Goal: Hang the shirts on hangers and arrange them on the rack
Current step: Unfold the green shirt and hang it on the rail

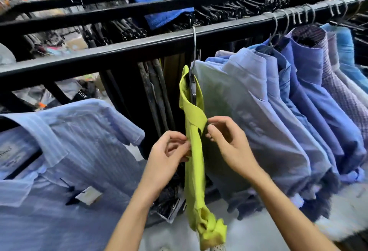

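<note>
Lime shirt: a lime-green shirt [194, 151] hung edge-on from a dark hanger [192, 86] in the middle of the view, its collar at the top and its lower end bunched and crumpled near the bottom edge of the frame.
Hanger hook: the metal hook [194, 45] was looped over the nearest black rack rail [119, 50], just left of the row of hung shirts.
Left hand: the left hand [169, 153] was at the shirt's left front edge below the collar, fingers curled in and pinching the fabric.
Right hand: the right hand [229, 141] was at the shirt's right edge, slightly higher than the left, thumb and fingertips pinching the cloth just beneath the collar.
Hung row: to the right, a tight row of blue shirts [278, 101] hung on wire hooks from the same rail, the nearest a pale blue one touching the lime shirt, with purple checked shirts [334, 75] farther along.
Striped shirt: a light blue striped shirt [69, 151] filled the lower left, collar toward the left edge, with a paper tag [88, 195] clipped to its front; what it rested on could not be told.
Behind: further black rails [99, 14] ran across the back, carrying dark garments on clip hangers, and a bright blue cloth [157, 5] was draped over one of them.
</note>
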Motion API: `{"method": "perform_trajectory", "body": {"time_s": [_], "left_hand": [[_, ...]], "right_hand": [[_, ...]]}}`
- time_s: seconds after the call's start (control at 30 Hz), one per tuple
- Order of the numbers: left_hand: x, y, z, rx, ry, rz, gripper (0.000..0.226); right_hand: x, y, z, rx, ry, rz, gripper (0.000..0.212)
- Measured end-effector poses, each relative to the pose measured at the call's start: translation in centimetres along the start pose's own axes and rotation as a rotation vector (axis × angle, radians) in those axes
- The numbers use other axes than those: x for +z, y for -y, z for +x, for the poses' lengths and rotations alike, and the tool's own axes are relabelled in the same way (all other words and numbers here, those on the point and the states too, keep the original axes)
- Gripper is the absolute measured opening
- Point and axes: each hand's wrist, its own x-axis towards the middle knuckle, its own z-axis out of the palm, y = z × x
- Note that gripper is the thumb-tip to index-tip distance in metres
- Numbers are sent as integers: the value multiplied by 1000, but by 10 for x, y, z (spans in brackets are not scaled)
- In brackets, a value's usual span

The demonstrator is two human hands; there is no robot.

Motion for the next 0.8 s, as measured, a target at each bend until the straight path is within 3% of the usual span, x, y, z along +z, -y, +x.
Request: {"method": "perform_trajectory", "body": {"time_s": [0.13, 0.27, 0.37, 0.63, 0.7, 0.8], "left_hand": [[19, 12, -29, 40, -82, -57, 6], [31, 26, -61, 49, -215, -115, 6], [34, 37, -87, 79, -243, -83, 5], [19, 61, -159, 102, -93, -12, 4], [16, 65, -176, 91, -19, 57, 14], [21, 71, -199, 109, -46, 146, 31]], "right_hand": [[-2, 6, -28, 2, 76, 135, 14], [-7, 6, -56, 3, 305, 103, 22], [-7, 7, -78, 18, 366, 94, 19], [0, 10, -152, 63, 312, -52, 30], [10, 10, -172, 58, 261, -98, 36], [25, 15, -204, 100, 164, -154, 37]]}}
